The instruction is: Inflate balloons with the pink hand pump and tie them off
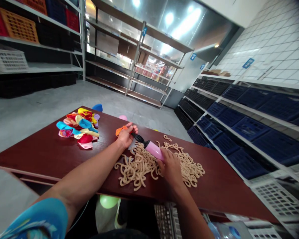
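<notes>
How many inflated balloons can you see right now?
3: blue balloon and pink balloon beyond the table, green balloon under its near edge. Others may be hidden.

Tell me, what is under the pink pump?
Beige curly strings lie piled under the pump on the brown table. The right hand covers the pump's back end and whatever lies beneath it.

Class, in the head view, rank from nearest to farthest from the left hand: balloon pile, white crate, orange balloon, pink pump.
1. orange balloon, held in the left hand
2. pink pump, just right
3. balloon pile, left on the table
4. white crate, far-left shelf
</notes>
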A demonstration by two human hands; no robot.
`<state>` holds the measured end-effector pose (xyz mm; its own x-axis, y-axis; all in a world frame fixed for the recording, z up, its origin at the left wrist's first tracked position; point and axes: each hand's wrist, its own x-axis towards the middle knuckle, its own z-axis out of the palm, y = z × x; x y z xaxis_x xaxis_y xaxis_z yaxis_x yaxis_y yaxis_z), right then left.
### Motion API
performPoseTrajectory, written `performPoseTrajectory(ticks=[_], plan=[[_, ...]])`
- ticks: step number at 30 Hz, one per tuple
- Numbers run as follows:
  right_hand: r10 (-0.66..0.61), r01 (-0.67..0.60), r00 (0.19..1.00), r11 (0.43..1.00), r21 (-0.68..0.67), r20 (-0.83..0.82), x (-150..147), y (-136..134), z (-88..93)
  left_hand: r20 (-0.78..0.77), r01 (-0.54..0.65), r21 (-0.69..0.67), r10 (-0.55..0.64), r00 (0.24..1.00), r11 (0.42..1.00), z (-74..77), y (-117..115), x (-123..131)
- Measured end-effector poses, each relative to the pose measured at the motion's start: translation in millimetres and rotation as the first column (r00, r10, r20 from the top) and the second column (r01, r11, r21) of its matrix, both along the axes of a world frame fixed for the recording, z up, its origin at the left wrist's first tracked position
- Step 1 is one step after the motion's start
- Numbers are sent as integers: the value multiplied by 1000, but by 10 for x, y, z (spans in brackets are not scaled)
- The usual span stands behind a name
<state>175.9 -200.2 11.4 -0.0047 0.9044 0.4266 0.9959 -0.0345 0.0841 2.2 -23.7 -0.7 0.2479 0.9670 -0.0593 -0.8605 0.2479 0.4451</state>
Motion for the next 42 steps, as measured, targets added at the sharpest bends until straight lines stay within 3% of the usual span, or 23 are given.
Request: performPoseTrajectory(ticks=[6, 13, 19, 27, 33, 38, 42], plan=[[46, -46, 999, 999, -5, -1, -165, 134, 115, 26, -1, -136, 5, 1000, 991, 18, 14, -17], [130, -129, 991, 990, -51, 14, -137, 450, 213, 157, 64, -62, -53, 986, 996, 13, 101, -150], [136, -138, 990, 989, -57, -37, 9, 715, 0, 146, 23, -21, -20, 989, 999, 72, 131, -204], [148, -145, 983, 989, 29, -106, -2, 764, -227, 17, 17, 64, -18, 1000, 998, 212, 87, -266], [158, -148, 977, 986, 78, -145, -38, 782, -286, -150, -105, 98, 119, 982, 990, 258, 102, -259], [183, -166, 954, 982, 88, -239, -59, 802, -318, -204, -214, 178, 249, 947, 960, 428, 90, -195], [137, -122, 939, 990, 67, -315, -93, 789, -300, -231, -152, 174, 190, 954, 973, 661, 20, -88]])
